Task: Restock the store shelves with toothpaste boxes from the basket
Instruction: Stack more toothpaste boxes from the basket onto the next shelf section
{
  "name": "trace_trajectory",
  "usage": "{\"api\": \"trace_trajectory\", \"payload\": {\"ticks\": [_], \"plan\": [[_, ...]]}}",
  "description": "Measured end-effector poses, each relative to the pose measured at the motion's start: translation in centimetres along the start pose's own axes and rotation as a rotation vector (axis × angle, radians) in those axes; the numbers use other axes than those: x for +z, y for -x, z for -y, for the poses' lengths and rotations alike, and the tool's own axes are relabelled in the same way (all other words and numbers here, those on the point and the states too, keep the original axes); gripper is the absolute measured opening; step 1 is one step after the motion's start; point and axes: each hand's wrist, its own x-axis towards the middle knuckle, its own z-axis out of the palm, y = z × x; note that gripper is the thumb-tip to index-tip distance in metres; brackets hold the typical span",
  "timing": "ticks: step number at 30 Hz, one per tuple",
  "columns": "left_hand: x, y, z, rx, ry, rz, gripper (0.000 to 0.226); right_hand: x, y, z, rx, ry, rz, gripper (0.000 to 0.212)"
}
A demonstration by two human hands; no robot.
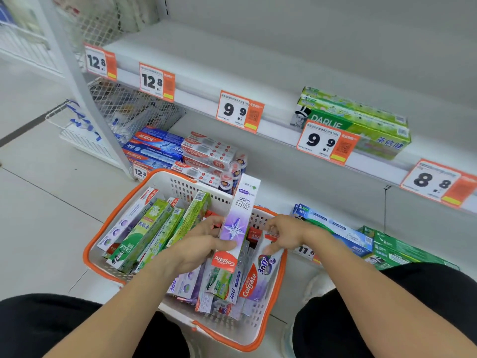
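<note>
The restock looks well short of done: the white plastic basket with orange rim [108, 244] on the floor is still crowded with toothpaste boxes, and the grey upper shelf [206, 63] holds only two green Darlie cartons [361, 122] by "9.9" tags. The left hand [204, 241] grips a tall purple-and-white Colgate box [237, 220] upright over the basket. The right hand [286, 233] seems to pinch a Colgate 360 box [263, 267] still in it.

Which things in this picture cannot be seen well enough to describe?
- Head view: small print on the price tag is too blurred to read.
- Head view: what the right hand holds in the basket is hidden by its own fingers.
- Head view: the goods behind the wire mesh panel are blurred and screened.
- Head view: the left hand covers part of the purple Colgate box.
</note>
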Motion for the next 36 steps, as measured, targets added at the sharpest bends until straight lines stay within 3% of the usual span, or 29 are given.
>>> {"api": "trace_trajectory", "payload": {"ticks": [3, 5, 9, 11, 13, 16, 18, 23, 26, 29, 32, 36], "plan": [[0.7, 0.4, -0.9, 0.023, 0.071, -0.041, 0.051, 0.0, 0.5, -0.3, -0.007, -0.025, -0.004, 0.076], [0.9, 0.6, -1.2, 0.046, 0.074, -0.096, 0.052, -1.4, 1.5, 0.0, -0.033, -0.095, -0.061, 0.061], [0.7, 0.8, -1.6, 0.139, 0.03, -0.207, 0.108, -5.5, 5.2, 0.6, -0.102, -0.304, -0.243, 0.027], [0.3, 0.8, -1.9, 0.186, 0.086, -0.231, 0.121, -7.2, 7.2, 0.8, -0.137, -0.394, -0.361, 0.018], [0.2, 1.0, -2.8, 0.22, 0.124, -0.228, 0.117, -8.5, 9.0, 1.1, -0.176, -0.494, -0.432, 0.015], [0.3, 1.8, -4.3, 0.231, 0.273, -0.188, 0.081, -9.6, 11.1, 1.3, -0.264, -0.699, -0.493, 0.013], [0.4, 2.3, -5.3, 0.224, 0.352, -0.159, 0.07, -10.1, 12.1, 1.7, -0.315, -0.782, -0.537, 0.018], [-0.7, 3.4, -7.4, 0.266, 0.511, -0.102, 0.064, -10.9, 13.5, 3.4, -0.385, -1.04, -0.557, 0.03], [-1.1, 4.4, -8.9, 0.334, 0.508, -0.069, 0.07, -11.6, 13.7, 4.3, -0.404, -1.066, -0.522, 0.034], [-2.3, 5.3, -10.7, 0.415, 0.446, -0.147, 0.075, -12.1, 14.0, 5.3, -0.42, -0.929, -0.514, 0.035], [-3.8, 6.5, -13.2, 0.473, 0.352, -0.202, 0.093, -12.9, 13.8, 7.5, -0.452, -0.886, -0.627, 0.036], [-6.7, 6.9, -16.0, 0.561, 0.257, -0.455, 0.058, -15.9, 12.4, 12.4, -0.545, -0.955, -0.869, 0.029]]}}
